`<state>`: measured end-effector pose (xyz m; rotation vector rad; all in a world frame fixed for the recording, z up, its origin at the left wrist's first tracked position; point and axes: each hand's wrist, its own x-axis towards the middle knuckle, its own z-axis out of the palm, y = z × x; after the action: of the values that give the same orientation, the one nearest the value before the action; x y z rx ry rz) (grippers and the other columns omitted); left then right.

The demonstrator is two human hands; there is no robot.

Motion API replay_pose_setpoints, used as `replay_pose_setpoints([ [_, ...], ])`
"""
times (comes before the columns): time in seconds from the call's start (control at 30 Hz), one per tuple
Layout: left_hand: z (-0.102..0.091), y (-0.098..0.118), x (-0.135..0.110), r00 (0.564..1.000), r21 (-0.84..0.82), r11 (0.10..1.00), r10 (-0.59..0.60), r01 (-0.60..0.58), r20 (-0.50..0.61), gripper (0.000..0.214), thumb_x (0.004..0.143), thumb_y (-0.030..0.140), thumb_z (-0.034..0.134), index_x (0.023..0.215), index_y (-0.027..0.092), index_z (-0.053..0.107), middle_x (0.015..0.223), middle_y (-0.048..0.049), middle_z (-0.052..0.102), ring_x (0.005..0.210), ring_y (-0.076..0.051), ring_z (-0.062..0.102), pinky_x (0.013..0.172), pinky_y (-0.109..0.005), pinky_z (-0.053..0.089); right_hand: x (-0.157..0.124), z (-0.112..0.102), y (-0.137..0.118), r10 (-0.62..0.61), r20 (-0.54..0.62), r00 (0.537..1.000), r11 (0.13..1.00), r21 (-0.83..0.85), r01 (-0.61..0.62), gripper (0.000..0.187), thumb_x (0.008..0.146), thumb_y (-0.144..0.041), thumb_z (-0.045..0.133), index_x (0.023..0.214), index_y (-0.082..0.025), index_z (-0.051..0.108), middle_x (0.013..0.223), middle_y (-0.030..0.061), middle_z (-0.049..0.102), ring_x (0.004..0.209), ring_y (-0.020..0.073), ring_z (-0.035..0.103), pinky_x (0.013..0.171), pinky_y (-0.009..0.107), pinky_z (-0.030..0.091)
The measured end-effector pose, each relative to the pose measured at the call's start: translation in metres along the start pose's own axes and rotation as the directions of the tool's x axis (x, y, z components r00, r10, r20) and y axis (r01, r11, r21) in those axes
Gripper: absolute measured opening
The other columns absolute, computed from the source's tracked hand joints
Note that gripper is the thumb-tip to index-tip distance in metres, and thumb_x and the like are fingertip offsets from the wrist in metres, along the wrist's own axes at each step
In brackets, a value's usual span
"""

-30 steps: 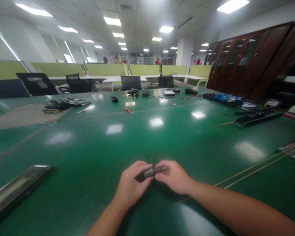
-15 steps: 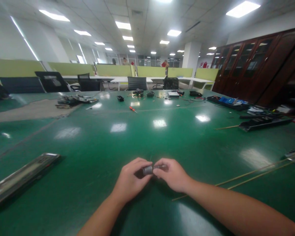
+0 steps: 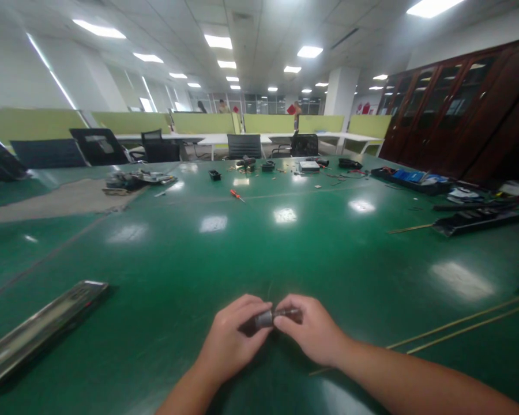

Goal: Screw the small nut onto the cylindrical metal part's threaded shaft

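Both my hands meet above the green tabletop (image 3: 190, 265), close to its near side. Between the thumb and fingers of my left hand (image 3: 233, 334) sits a small grey metal cylinder (image 3: 264, 319), which looks like a small motor. My right hand (image 3: 313, 328) pinches a thin dark shaft-like part (image 3: 290, 312) at the cylinder's right end. I cannot tell whether the two parts are joined. A fine wire or hair-like strand (image 3: 270, 288) shows just beyond the fingertips.
A long metal-edged panel (image 3: 38, 331) lies at the left. Thin brass-coloured rods (image 3: 458, 329) run under my right forearm. Farther off are an orange screwdriver (image 3: 237, 195), a black tray of blue items (image 3: 409, 177), a white box (image 3: 308, 166) and a pile of parts (image 3: 136, 180).
The view has tilted up slightly, so my hands and the table appear lower. Both hands keep their grip on the cylinder and the shaft-like part.
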<state>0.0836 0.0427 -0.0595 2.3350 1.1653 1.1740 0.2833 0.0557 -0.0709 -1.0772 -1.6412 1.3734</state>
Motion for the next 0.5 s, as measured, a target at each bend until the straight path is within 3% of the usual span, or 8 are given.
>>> replay_pose_setpoints([
  [0.5,-0.0016,-0.0001,-0.0014,1.000,0.057,0.998,0.001,-0.001,0.004,0.025,0.081,0.018,0.069,0.106,0.024,0.071,0.099,-0.0042,0.070,0.088,-0.016,0.067,0.078,-0.025,0.055,0.0023,0.0003,0.0027,-0.043,-0.002,0.999,0.999,0.027,0.043,0.009,0.082,-0.023,0.064,0.088,-0.017,0.065,0.074,-0.0003,0.064,0.070,0.0148,0.060,0.065,0.025,0.045],
])
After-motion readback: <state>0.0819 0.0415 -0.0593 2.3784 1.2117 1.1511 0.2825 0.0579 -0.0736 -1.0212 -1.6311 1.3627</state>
